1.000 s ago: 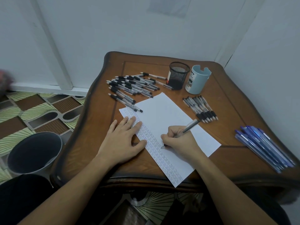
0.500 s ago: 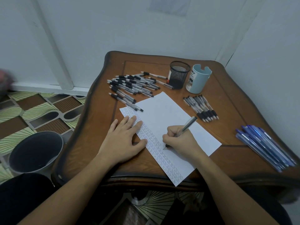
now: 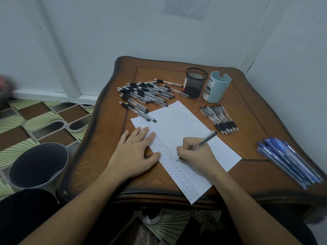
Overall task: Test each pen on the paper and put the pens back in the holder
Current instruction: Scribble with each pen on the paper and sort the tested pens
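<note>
A white sheet of paper (image 3: 182, 128) lies slantwise on the wooden table (image 3: 251, 110), its left strip covered in small ink marks. My right hand (image 3: 196, 154) grips a clear pen (image 3: 206, 139) with its tip down on the paper beside the marks. My left hand (image 3: 134, 152) rests flat on the paper's left edge, fingers straight. A black mesh holder (image 3: 195, 82) and a light-blue cup holder (image 3: 216, 86) stand at the back. A large pile of black-grip pens (image 3: 145, 94) lies left of the holders; a smaller row of pens (image 3: 219, 119) lies right of the paper.
A bundle of blue pens (image 3: 288, 160) lies near the table's right edge. A dark round bin (image 3: 38, 165) stands on the patterned floor at the left. White walls close in behind and to the right.
The pen in my right hand has shifted slightly while its tip stays on the paper. My left hand has stayed put.
</note>
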